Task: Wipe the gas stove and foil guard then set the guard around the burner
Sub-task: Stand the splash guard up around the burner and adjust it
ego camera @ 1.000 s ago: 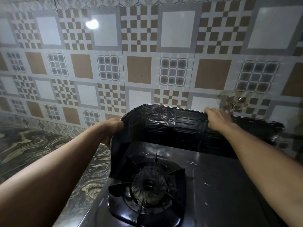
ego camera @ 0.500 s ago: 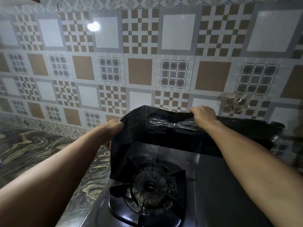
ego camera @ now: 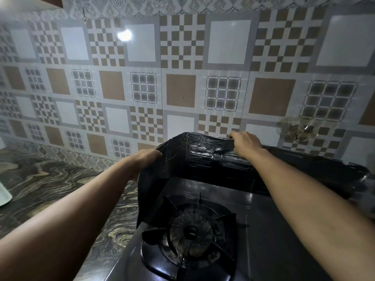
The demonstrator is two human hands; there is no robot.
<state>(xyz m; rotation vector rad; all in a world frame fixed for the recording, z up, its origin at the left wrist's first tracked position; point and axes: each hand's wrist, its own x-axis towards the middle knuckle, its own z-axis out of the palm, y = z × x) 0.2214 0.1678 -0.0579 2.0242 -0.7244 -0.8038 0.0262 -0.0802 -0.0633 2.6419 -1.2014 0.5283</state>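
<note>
- Now the foil guard (ego camera: 205, 157), dark and crinkled, stands upright on the gas stove (ego camera: 269, 224), running along the stove's back edge and bending forward at the rear left corner to follow the left edge.
- Its back panel stretches rightward past the right forearm toward the stove's far right end, where its top edge looks ragged.
- The left hand (ego camera: 143, 161) is at the top of the guard's left panel, just forward of the corner fold; its fingers curl over the upper edge and grip the foil.
- The right hand (ego camera: 246, 144) holds the top edge of the back panel a little to the right of the corner, fingers curled over the rim and down behind it, knuckles toward the camera.
- Both forearms reach in from the near side, the left over the worktop, the right over the stove's top.
- The burner (ego camera: 191, 234) sits at the stove's left end, ringed by a black pan support with radial arms; the guard stands behind it and to its left, close but apart from the support.
- The stove's dark top is glossy and shows faint streaks to the right of the burner.
- The stove rests on a marbled worktop (ego camera: 60, 185), whose swirled surface shows to the left.
- A pale object (ego camera: 4, 196) shows at the worktop's left edge, cut off by the frame.
- Behind everything rises a tiled wall (ego camera: 182, 63) in brown, grey and white squares, with a bright light reflection high on the left.
</note>
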